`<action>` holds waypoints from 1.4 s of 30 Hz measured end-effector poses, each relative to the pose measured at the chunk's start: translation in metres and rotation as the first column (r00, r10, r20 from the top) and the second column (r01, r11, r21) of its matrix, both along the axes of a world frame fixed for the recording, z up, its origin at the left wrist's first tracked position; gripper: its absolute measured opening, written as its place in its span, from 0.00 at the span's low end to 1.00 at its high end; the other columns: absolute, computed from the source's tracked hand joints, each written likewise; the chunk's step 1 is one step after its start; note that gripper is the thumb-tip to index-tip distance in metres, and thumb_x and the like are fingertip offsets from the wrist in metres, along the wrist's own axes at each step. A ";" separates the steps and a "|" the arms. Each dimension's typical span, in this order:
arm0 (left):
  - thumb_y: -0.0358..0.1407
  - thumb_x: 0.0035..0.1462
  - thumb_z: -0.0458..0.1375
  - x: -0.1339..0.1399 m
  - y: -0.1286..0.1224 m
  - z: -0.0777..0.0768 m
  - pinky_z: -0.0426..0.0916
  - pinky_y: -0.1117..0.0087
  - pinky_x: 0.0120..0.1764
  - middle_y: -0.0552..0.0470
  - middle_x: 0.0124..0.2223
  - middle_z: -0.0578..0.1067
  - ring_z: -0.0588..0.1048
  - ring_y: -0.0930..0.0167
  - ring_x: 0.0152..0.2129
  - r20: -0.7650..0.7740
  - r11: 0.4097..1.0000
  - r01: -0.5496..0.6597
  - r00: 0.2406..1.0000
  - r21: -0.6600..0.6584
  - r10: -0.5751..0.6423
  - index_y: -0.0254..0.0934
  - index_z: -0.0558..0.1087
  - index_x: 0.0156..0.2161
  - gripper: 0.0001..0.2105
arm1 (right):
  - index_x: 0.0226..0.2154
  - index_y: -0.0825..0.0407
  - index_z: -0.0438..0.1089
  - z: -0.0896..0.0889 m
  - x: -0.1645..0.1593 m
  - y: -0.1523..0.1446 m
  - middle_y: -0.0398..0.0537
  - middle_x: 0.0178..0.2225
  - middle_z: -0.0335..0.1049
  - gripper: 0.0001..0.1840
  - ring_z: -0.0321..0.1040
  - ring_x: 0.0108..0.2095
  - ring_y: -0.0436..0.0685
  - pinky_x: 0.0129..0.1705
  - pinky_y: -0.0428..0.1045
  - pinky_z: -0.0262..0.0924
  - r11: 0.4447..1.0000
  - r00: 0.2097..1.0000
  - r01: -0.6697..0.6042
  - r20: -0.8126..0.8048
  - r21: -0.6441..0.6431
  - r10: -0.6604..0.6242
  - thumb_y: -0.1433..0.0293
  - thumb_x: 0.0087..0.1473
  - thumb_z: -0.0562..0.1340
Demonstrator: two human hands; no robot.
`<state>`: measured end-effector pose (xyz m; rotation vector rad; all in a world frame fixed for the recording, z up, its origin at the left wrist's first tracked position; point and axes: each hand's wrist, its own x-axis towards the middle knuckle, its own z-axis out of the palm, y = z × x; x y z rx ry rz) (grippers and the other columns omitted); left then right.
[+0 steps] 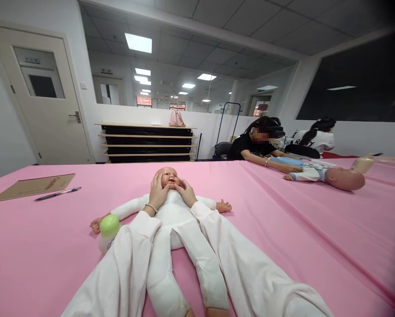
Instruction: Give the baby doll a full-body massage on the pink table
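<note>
A baby doll (pixel 175 211) with a white cloth body lies on its back on the pink-covered table, arms stretched out sideways and feet toward me. My left hand (pixel 158 193) cups one side of its head, the thumb near the chin. On the opposite cheek rests my right hand (pixel 186 192), its fingers curved around the face. Parts of the fingers are hidden behind the head. Beside my left forearm stands a bottle with a green cap (pixel 109 225), partly covered by my sleeve.
A brown notebook (pixel 35 186) and a pen (pixel 57 194) lie at the far left. Across the table on the right, a person in black (pixel 246 147) handles another doll (pixel 344 178), with a cream bottle (pixel 362 164) near it. Someone in white (pixel 316 140) sits behind.
</note>
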<state>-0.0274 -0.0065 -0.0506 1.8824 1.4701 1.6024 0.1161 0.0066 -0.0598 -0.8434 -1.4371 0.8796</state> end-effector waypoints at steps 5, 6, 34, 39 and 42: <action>0.37 0.53 0.53 0.000 0.000 0.001 0.46 0.57 0.59 0.41 0.60 0.55 0.51 0.62 0.58 0.000 1.000 0.010 1.000 -0.008 -0.010 0.33 0.57 0.56 0.25 | 0.41 0.52 0.66 0.000 0.002 0.001 0.48 0.46 0.68 0.17 0.64 0.48 0.54 0.54 0.53 0.55 0.999 1.000 0.027 0.011 0.041 -0.028 0.66 0.47 0.59; 0.38 0.51 0.54 0.000 0.000 0.002 0.46 0.56 0.59 0.41 0.60 0.56 0.52 0.61 0.58 0.004 1.000 0.009 1.000 -0.008 -0.009 0.34 0.57 0.56 0.27 | 0.42 0.52 0.66 0.000 0.002 0.000 0.48 0.46 0.67 0.18 0.64 0.48 0.54 0.54 0.53 0.55 0.999 1.000 0.015 0.006 0.036 -0.015 0.65 0.46 0.59; 0.39 0.48 0.58 0.001 -0.004 0.001 0.49 0.57 0.58 0.41 0.60 0.55 0.52 0.60 0.58 -0.044 1.000 -0.022 0.999 0.004 0.022 0.34 0.56 0.56 0.30 | 0.42 0.53 0.64 -0.003 0.001 0.004 0.52 0.46 0.66 0.21 0.64 0.47 0.55 0.52 0.52 0.56 1.000 1.000 0.003 0.022 0.007 -0.003 0.64 0.43 0.61; 0.31 0.52 0.51 0.000 0.002 -0.003 0.48 0.57 0.59 0.42 0.60 0.55 0.52 0.62 0.58 -0.051 0.999 -0.017 0.999 0.036 0.019 0.34 0.56 0.57 0.25 | 0.42 0.53 0.65 -0.003 0.002 0.004 0.50 0.46 0.67 0.18 0.63 0.47 0.55 0.52 0.52 0.55 0.999 0.998 0.035 0.051 0.030 -0.037 0.67 0.46 0.57; 0.31 0.52 0.50 0.000 0.002 -0.004 0.48 0.57 0.59 0.42 0.60 0.55 0.52 0.63 0.58 -0.050 0.999 -0.025 0.998 0.027 0.026 0.33 0.56 0.57 0.25 | 0.42 0.53 0.65 -0.001 0.002 0.003 0.50 0.46 0.66 0.18 0.63 0.47 0.54 0.52 0.52 0.55 0.999 0.998 0.033 0.056 0.022 -0.034 0.66 0.46 0.57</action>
